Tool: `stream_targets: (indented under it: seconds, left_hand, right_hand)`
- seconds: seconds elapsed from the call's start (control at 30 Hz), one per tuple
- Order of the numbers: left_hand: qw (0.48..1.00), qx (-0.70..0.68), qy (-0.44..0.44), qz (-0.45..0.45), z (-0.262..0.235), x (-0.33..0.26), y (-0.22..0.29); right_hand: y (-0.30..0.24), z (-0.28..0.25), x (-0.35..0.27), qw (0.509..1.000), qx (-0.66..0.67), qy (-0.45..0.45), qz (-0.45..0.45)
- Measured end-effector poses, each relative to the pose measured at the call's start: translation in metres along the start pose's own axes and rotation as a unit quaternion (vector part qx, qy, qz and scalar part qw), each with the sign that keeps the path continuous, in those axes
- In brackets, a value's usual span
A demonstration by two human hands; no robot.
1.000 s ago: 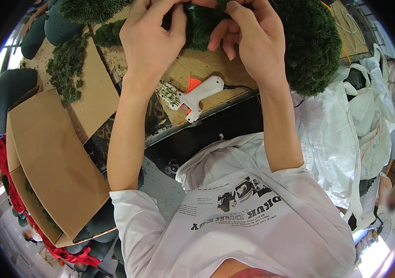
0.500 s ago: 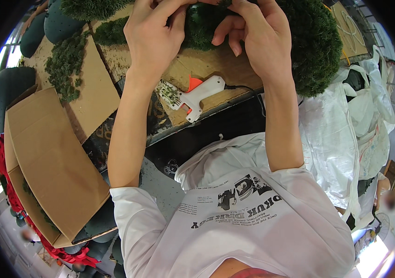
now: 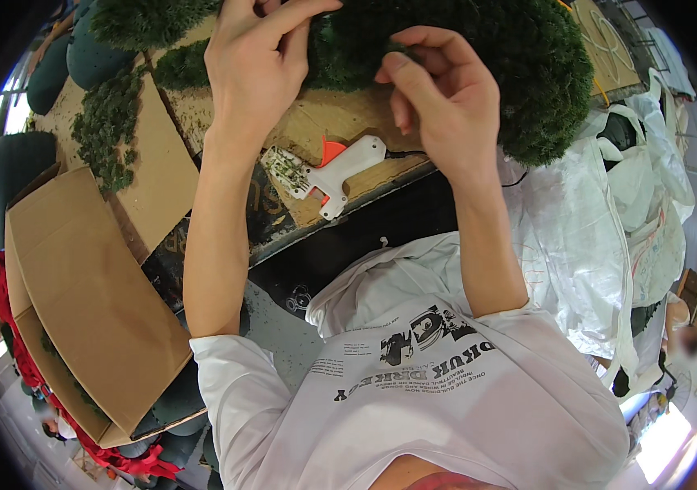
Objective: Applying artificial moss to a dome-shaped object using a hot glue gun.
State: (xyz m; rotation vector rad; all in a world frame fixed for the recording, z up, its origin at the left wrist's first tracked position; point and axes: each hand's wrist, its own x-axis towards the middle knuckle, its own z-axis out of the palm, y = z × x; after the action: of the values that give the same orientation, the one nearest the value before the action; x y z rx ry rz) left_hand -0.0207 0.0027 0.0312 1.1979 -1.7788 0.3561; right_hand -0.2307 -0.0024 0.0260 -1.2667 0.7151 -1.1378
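My left hand (image 3: 257, 69) is at the top edge, by dark green artificial-looking foliage (image 3: 348, 49). Its index finger stretches right, apart from the thumb; the other fingertips are partly hidden. To the right, my right hand (image 3: 451, 94) is raised in front of a large, rounded foliage mass (image 3: 540, 73). Thumb and index finger pinch a small dark green sprig, barely visible at the fingertips. Below and between my hands, a white glue gun (image 3: 340, 171) with an orange trigger lies on the cardboard-covered tabletop (image 3: 308, 122). Green scraps cling to its nozzle end.
Loose green sprigs (image 3: 109, 126) lie on a cardboard sheet at left. Nearer stands an open cardboard box (image 3: 95, 302). Dark rounded forms (image 3: 9, 188) sit beyond it. White woven sacks (image 3: 585, 220) fill the right side. The glue gun's black cord (image 3: 406, 153) runs rightward.
My right hand has come down and its thumb and index finger have closed into a pinch. My left hand has shifted slightly left, away from it. The whole view has shifted a little.
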Motion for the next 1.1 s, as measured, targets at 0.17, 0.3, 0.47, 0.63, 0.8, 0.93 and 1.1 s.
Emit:
stream_targets:
  seconds: [0.17,0.3,0.47,0.63,0.8,0.93,1.1]
  left_hand:
    - [1.000,-0.016,-0.003,-0.008,0.000,-0.002,0.000]
    - [1.000,-0.017,-0.002,-0.007,0.001,-0.001,0.000]
    - [1.000,-0.014,-0.011,-0.001,-0.004,0.001,-0.002]
    - [1.000,-0.004,-0.023,-0.008,-0.006,0.003,-0.004]
    - [0.999,0.003,0.016,0.033,-0.003,0.003,-0.006]
    - [1.000,-0.017,0.016,0.012,-0.005,0.001,-0.007]
    - [1.000,0.003,0.016,0.009,-0.006,0.001,-0.008]
  right_hand:
    - [0.008,0.005,-0.002,0.989,-0.139,0.034,-0.048]
    - [0.004,0.003,-0.001,0.993,-0.117,-0.007,-0.027]
    - [-0.003,0.004,-0.002,0.997,-0.070,-0.011,0.008]
    - [-0.006,0.005,-0.004,0.998,-0.054,-0.026,0.019]
    - [-0.012,0.006,-0.006,0.998,-0.029,-0.005,0.047]
    - [-0.018,0.012,-0.005,0.998,-0.048,-0.022,0.046]
    - [-0.020,0.027,0.003,0.996,-0.094,0.006,0.006]
